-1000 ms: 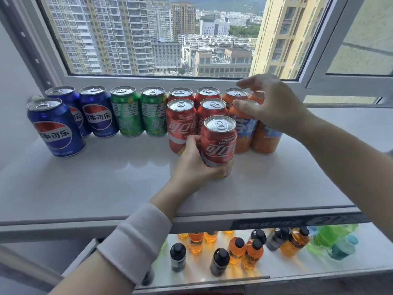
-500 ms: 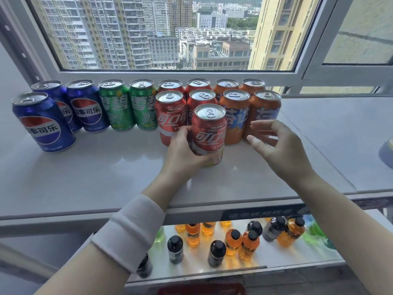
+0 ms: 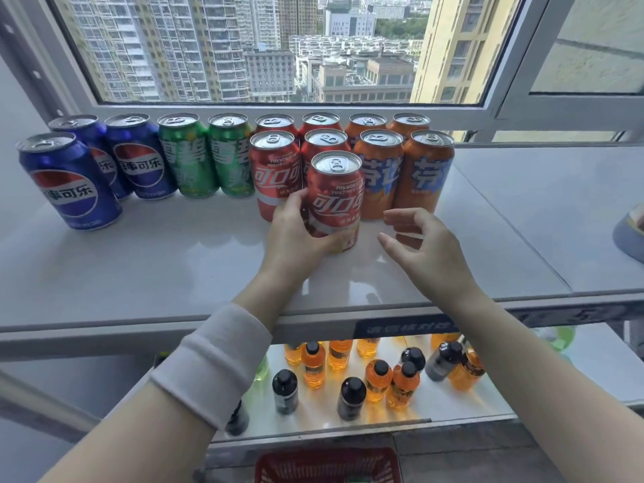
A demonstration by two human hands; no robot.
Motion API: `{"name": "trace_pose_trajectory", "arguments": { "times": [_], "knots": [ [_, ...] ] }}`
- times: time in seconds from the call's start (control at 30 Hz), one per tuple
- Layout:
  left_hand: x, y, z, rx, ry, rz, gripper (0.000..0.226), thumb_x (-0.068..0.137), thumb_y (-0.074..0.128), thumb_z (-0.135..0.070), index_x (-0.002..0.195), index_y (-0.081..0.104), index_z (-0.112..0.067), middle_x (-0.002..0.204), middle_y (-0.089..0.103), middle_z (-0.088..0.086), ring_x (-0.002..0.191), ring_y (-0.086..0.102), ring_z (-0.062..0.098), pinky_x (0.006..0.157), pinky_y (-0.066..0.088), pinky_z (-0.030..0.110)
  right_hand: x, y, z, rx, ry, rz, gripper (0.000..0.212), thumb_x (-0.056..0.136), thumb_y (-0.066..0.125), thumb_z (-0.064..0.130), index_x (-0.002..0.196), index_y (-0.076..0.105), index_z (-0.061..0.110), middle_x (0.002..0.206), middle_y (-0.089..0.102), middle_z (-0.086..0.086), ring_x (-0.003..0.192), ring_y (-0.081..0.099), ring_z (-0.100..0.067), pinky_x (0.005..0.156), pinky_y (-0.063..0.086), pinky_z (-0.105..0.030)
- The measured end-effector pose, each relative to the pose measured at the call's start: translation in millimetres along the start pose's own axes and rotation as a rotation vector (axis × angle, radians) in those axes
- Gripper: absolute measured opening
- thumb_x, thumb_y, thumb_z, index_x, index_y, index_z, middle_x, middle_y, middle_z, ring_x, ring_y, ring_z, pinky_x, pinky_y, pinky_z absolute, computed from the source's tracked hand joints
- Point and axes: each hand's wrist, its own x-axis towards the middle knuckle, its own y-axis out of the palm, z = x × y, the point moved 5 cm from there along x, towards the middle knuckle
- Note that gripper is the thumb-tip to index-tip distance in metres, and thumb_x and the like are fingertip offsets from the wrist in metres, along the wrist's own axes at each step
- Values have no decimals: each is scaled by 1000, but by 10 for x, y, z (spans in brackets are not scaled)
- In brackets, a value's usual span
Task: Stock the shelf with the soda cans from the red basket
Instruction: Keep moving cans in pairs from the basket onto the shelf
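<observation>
Blue cans (image 3: 69, 183): red, white and blue roundel, white characters. Green cans (image 3: 188, 158): pale characters. Red cans (image 3: 275, 176): white script; the front red can (image 3: 334, 203) adds a yellow patch at its base. Orange cans (image 3: 381, 176): blue characters. Lids (image 3: 336, 164): silver. Shelf (image 3: 139, 266): pale grey. Bottles (image 3: 313, 367): mostly orange, black caps. Basket (image 3: 327, 465): red mesh. Sleeve (image 3: 212, 364): white.

The left hand (image 3: 296, 238) grips a red can (image 3: 336, 203) from its left side while the right hand (image 3: 428, 256) hovers beside it, fingers loosely curled.
</observation>
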Motion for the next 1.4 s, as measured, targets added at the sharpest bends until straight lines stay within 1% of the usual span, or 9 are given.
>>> {"name": "trace_pose_trajectory", "arguments": {
  "times": [0.2,0.27,0.47,0.6,0.77,0.93,1.07,1.17,1.4],
  "knots": [
    [-95,3,-36,-25,-14,-6,88,63,81,-36,137,36,-15,133,50,4,121,49,14,102,44,33,-100,1,28,-14,-41,10,33,85,65,20,116,56,12,115,60,-4,101,53,-9,84,41,-12],
    [-195,-31,-58,17,6,-47,86,72,77,-27,141,29,-10,136,45,6,124,46,13,101,39,21,-175,-27,18,-37,-61,4,34,85,65,19,116,57,11,114,60,-5,103,52,-9,87,41,-14],
    [-839,-105,-257,216,200,-242,64,84,64,-23,137,34,-2,134,44,11,127,40,17,108,30,22,-634,-91,15,-177,-146,-46,34,84,64,19,115,58,6,113,59,-8,109,53,-22,95,44,-31],
    [-1322,-88,-285,300,323,-224,54,86,55,-26,131,42,1,129,50,13,123,39,15,106,29,21,-1097,-129,85,-294,-208,-92,35,81,63,18,113,60,4,107,62,-12,103,54,-27,89,33,-19],
    [-2059,-105,91,354,302,-132,46,88,53,-24,127,48,-2,124,55,13,121,47,26,106,34,32,-1906,43,-47,-368,-187,-32,34,81,58,23,110,60,4,101,62,-14,97,55,-33,87,31,-20],
    [-2880,-76,851,418,135,29,46,86,50,-29,125,52,-5,123,55,12,115,51,30,102,39,42,-2854,470,-422,-355,-41,118,35,81,60,22,110,59,4,104,60,-13,101,54,-33,92,30,-21],
    [-3455,43,1395,455,-53,120,41,85,62,-17,123,53,-8,123,56,9,119,48,24,105,35,34,-3553,747,-813,-316,117,275,34,79,65,18,111,59,5,105,59,-11,100,53,-30,89,28,-14],
    [-3827,206,1810,494,-177,189,42,83,64,-16,123,54,-9,122,57,8,118,49,26,104,38,40,-3937,910,-1157,-315,232,379,35,78,71,15,109,59,6,105,60,-9,100,53,-27,88,27,-12],
    [-4701,767,2883,466,-560,301,42,83,63,-16,123,53,-10,124,56,6,119,48,23,103,35,32,-4644,1506,-2149,-271,539,696,49,82,66,33,124,50,14,122,52,-3,119,44,-21,100,37,-30]
  ]
}}
